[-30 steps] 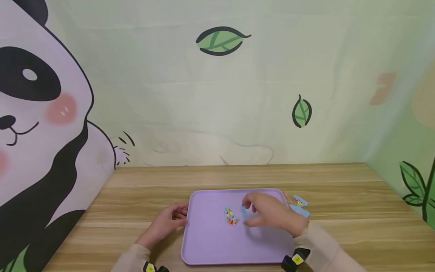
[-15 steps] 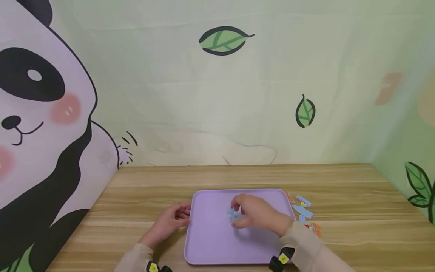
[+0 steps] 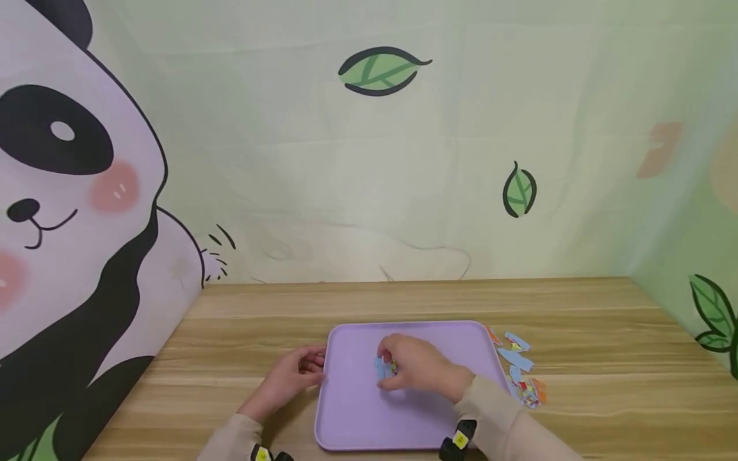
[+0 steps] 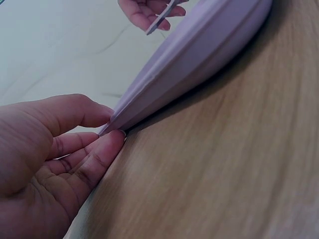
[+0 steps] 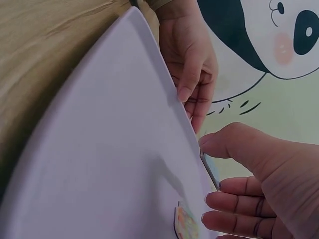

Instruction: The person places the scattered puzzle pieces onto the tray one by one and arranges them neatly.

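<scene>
My left hand (image 3: 293, 371) holds the left rim of a lilac tray (image 3: 363, 426); in the left wrist view, thumb and fingers (image 4: 84, 112) meet at that rim. Over the tray, my right hand (image 3: 423, 366) pinches a light blue puzzle piece (image 3: 380, 369) between thumb and fingers. Seen from the right wrist, this held piece (image 5: 210, 169) is edge-on and tilted above the tray. A multicoloured puzzle piece (image 5: 186, 222) lies on the tray beneath the right hand, mostly hidden from the head view.
Several loose puzzle pieces (image 3: 521, 381), blue, orange and multicoloured, lie on the wooden table (image 3: 605, 371) beside the tray's right edge. A cloth backdrop (image 3: 277, 128) with a printed panda and leaves stands behind the table.
My right hand has moved left across the tray with the blue puzzle piece, now over the left side of the multicoloured one. My left hand has stayed at the rim.
</scene>
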The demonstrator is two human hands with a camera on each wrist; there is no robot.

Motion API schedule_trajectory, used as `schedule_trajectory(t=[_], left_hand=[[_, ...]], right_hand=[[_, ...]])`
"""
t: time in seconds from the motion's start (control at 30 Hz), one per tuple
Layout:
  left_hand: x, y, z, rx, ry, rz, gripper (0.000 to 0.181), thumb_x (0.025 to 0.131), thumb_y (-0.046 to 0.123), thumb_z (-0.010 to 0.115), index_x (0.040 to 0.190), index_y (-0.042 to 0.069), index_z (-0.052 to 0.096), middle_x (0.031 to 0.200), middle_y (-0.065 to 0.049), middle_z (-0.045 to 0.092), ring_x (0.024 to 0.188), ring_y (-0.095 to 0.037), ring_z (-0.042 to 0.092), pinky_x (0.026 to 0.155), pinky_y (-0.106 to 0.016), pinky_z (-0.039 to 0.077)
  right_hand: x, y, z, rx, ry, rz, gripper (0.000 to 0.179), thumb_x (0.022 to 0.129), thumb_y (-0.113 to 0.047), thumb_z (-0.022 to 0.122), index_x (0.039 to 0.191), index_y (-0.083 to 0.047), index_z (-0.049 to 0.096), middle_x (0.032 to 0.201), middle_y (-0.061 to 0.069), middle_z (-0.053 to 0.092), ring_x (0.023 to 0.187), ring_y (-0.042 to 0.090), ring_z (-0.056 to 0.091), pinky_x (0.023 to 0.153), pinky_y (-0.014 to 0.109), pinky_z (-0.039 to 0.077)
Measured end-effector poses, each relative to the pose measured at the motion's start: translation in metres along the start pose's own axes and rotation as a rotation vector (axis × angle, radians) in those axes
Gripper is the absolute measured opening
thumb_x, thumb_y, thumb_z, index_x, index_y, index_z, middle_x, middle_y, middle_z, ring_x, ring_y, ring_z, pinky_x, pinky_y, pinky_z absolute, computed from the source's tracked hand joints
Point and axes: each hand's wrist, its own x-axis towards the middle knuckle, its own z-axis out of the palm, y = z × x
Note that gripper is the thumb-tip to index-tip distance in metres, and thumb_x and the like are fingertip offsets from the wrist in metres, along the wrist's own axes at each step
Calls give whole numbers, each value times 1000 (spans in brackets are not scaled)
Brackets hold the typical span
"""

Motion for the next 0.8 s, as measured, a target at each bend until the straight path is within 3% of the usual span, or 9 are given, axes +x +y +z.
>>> schedule_trajectory(t=[0.2,0.8], left_hand=[[-1,1,1,-11,4,-12,51,82,-2,68,128,-13,50,106,-22,63,90,-18,59,73,-17,51],[0,1,0,5,5,-20,51,82,-1,68,128,-12,51,107,-22,63,90,-18,59,74,-17,51]], right_hand=[[6,-2,7,-14,-11,48,41,68,-30,81,98,-9,62,86,-3,60,72,4,48,65,20,46],[13,-3,18,-131,-34,72,42,68,-35,81,96,-10,62,82,-6,51,72,7,47,65,23,47]])
